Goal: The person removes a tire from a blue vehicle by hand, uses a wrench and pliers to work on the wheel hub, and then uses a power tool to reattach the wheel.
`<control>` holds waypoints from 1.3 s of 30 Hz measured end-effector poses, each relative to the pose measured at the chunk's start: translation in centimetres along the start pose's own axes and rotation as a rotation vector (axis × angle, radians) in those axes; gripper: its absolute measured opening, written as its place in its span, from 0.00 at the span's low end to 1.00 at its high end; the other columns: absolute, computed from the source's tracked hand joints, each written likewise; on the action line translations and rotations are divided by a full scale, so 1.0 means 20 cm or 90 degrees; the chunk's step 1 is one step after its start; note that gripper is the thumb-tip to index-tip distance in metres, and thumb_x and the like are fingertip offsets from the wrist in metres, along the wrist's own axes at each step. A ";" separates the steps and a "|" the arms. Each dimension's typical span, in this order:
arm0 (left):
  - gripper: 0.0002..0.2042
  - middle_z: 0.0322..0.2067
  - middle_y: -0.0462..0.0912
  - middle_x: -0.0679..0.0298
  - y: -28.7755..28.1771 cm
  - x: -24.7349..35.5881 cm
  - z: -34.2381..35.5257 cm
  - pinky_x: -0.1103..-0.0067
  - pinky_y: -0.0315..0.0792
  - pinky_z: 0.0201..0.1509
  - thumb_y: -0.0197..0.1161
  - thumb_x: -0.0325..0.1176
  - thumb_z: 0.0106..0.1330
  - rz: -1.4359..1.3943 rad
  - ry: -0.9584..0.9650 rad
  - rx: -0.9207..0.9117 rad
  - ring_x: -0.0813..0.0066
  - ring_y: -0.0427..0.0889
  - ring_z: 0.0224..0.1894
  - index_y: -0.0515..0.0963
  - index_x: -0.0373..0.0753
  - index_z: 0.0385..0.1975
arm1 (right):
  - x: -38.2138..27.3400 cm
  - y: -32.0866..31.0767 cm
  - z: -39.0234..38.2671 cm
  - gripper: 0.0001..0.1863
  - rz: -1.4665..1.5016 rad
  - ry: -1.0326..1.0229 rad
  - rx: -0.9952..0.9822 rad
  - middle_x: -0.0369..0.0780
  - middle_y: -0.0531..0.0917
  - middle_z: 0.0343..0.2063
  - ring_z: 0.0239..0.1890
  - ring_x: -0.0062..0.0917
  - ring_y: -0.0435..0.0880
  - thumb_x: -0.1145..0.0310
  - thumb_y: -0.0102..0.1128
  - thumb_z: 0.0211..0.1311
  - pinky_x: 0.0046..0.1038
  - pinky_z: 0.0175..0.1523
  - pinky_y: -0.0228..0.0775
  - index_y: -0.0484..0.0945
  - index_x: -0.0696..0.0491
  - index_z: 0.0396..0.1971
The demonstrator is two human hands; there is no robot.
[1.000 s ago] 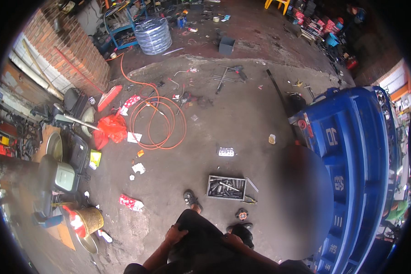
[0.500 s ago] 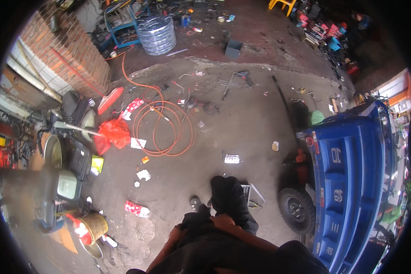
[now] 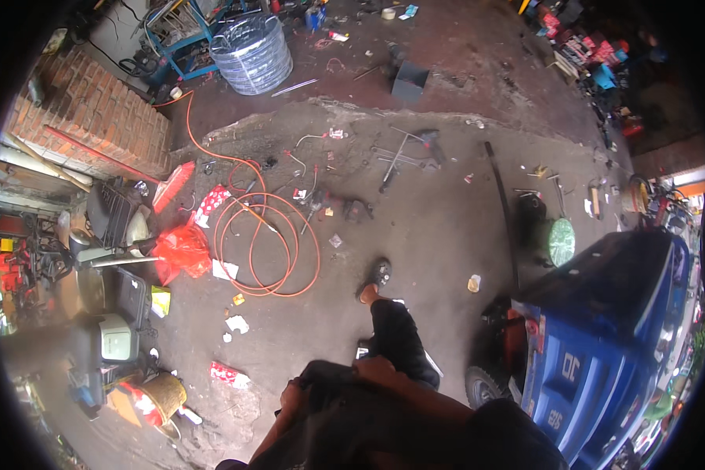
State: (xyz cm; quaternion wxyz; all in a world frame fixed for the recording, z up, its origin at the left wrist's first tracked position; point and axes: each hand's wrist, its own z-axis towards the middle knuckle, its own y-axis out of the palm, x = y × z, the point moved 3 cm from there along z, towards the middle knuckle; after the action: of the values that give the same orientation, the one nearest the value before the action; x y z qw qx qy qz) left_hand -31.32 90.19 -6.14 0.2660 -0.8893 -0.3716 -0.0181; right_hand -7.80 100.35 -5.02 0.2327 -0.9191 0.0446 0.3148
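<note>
My left hand (image 3: 291, 396) is at my waist, its fingers curled in against my dark clothing (image 3: 325, 376). Close by on the right, my right hand (image 3: 379, 371) is closed at the same dark cloth, its fingertips hidden in the folds. Neither hand shows a tool. One leg in dark trousers (image 3: 399, 333) is stretched ahead, with a dark shoe (image 3: 381, 272) on the concrete floor. Pale edges of a flat object (image 3: 433, 363) show beside that leg, mostly covered by it.
A coiled orange hose (image 3: 319, 258), red plastic bag (image 3: 184, 249) and red broom (image 3: 172, 188) lie left. Ahead are a cross-shaped wrench (image 3: 400, 157) and a long dark bar (image 3: 502, 204). A blue truck bed (image 3: 580, 345) stands right; a bucket (image 3: 164, 395) sits lower left.
My view has shifted forward and turned slightly. One foot has swung ahead, and my legs now cover the white perforated piece on the floor. Both hands stay at my waist.
</note>
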 end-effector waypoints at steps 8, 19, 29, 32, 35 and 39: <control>0.15 0.40 0.79 0.53 -0.31 0.74 0.06 0.58 0.73 0.40 0.59 0.46 0.57 -0.017 -0.017 0.098 0.46 0.79 0.37 0.76 0.44 0.39 | 0.24 -0.49 0.01 0.19 0.153 0.039 -0.061 0.47 0.81 0.33 0.40 0.41 0.80 0.51 0.49 0.60 0.39 0.43 0.70 0.77 0.52 0.38; 0.11 0.34 0.78 0.57 -0.47 0.91 0.39 0.61 0.73 0.33 0.58 0.42 0.58 0.013 0.031 0.125 0.51 0.80 0.32 0.74 0.44 0.35 | 0.37 -1.10 0.75 0.15 0.136 0.007 0.176 0.47 0.81 0.32 0.38 0.39 0.81 0.57 0.59 0.55 0.37 0.42 0.71 0.77 0.51 0.37; 0.07 0.22 0.76 0.57 0.07 0.52 0.27 0.67 0.70 0.22 0.62 0.31 0.52 -0.094 -0.180 0.127 0.54 0.78 0.23 0.75 0.40 0.30 | 1.25 -1.20 2.60 0.33 -0.297 0.100 0.221 0.47 0.70 0.48 0.53 0.42 0.67 0.62 0.65 0.45 0.41 0.55 0.61 0.65 0.55 0.53; 0.07 0.21 0.76 0.56 0.11 0.54 0.33 0.67 0.70 0.22 0.62 0.31 0.52 -0.083 -0.253 0.089 0.54 0.78 0.23 0.75 0.39 0.29 | 1.50 -1.09 2.92 0.27 -0.255 0.077 0.278 0.46 0.73 0.48 0.52 0.42 0.70 0.62 0.65 0.45 0.40 0.55 0.63 0.70 0.52 0.48; 0.07 0.19 0.76 0.55 0.12 0.56 0.38 0.68 0.70 0.22 0.62 0.31 0.52 -0.073 -0.293 0.064 0.54 0.78 0.22 0.75 0.39 0.29 | 1.65 -1.07 3.13 0.19 -0.201 0.089 0.300 0.47 0.78 0.43 0.49 0.43 0.75 0.64 0.62 0.46 0.40 0.52 0.67 0.75 0.52 0.41; 0.06 0.18 0.76 0.55 0.09 0.60 0.35 0.68 0.70 0.22 0.63 0.30 0.51 -0.061 -0.306 0.056 0.53 0.78 0.22 0.75 0.38 0.28 | 1.63 -1.15 3.02 0.19 -0.095 0.095 0.192 0.50 0.80 0.34 0.40 0.46 0.79 0.64 0.62 0.43 0.40 0.45 0.70 0.75 0.56 0.37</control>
State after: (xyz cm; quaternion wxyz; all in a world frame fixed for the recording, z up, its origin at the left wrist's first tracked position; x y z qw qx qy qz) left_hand -22.59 100.32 -10.17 0.2074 -0.8370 -0.4663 0.1974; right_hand -10.24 150.43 -57.36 0.3868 -0.8954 0.0398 0.2171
